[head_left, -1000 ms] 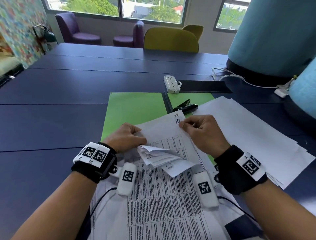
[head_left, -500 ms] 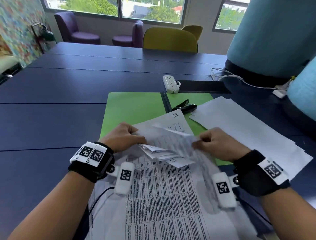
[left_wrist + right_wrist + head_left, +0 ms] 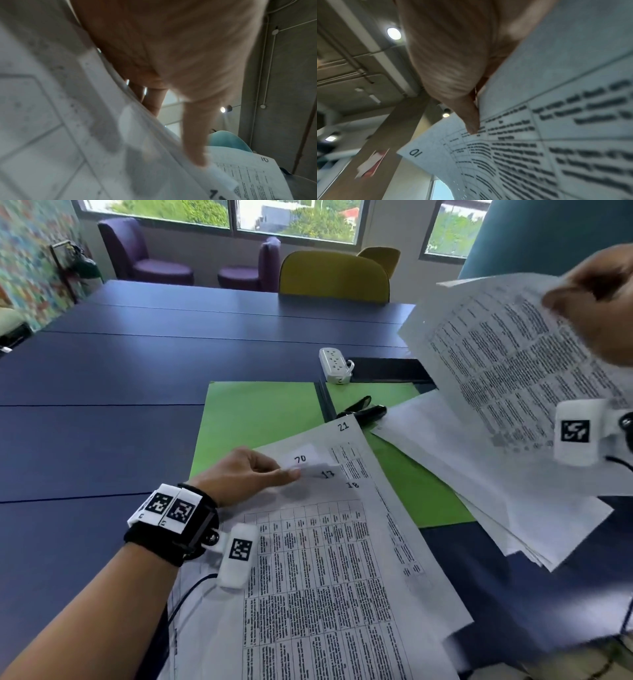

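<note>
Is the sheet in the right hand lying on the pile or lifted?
Lifted: the right hand pinches the sheet in the air, apart from the pile.

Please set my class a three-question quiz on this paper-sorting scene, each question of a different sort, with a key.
1. True or false: the right hand holds nothing.
2. What lies under the pile of sheets that the left hand rests on? A: a green folder. B: a red tray. C: a laptop.
3. Fill in: the corner of the lifted sheet, seen from the right wrist, bears the handwritten number ___.

Key: 1 false, it grips the lifted sheet; 2 A; 3 10.
</note>
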A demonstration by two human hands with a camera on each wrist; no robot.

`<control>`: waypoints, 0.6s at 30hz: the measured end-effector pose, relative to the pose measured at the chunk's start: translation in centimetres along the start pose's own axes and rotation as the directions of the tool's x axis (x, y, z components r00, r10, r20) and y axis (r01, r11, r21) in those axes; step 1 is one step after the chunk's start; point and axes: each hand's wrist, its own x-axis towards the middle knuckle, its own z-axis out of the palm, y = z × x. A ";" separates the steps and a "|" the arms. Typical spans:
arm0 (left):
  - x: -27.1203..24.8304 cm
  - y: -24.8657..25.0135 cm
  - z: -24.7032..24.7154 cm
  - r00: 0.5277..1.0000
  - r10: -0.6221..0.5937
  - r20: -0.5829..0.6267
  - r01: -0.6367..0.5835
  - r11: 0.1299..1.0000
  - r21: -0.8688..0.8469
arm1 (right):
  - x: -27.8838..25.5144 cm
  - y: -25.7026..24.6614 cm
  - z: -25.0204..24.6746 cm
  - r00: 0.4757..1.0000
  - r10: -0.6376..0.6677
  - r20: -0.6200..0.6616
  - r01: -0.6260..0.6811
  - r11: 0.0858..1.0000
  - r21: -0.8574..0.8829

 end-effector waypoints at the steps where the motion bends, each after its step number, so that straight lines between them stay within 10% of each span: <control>1: 0.1 -0.2 0.2 0.999 -0.007 -0.043 0.008 1.000 0.019 | -0.5 -1.1 0.3 0.998 -0.061 0.026 0.062 0.998 -0.009; 4: 0.1 -0.5 0.9 0.987 0.013 -0.158 -0.002 0.998 0.069 | -3.7 -4.0 3.1 0.967 -0.168 0.194 0.206 0.959 -0.195; 10: 0.3 -0.9 1.1 0.982 0.020 -0.187 -0.006 0.997 0.072 | -8.6 -3.2 11.8 0.790 0.107 0.603 0.192 0.891 -0.410; 18: 0.5 -1.0 1.1 0.983 0.018 -0.184 -0.003 0.997 0.082 | -9.7 -2.9 15.0 0.694 0.180 0.697 0.230 0.862 -0.452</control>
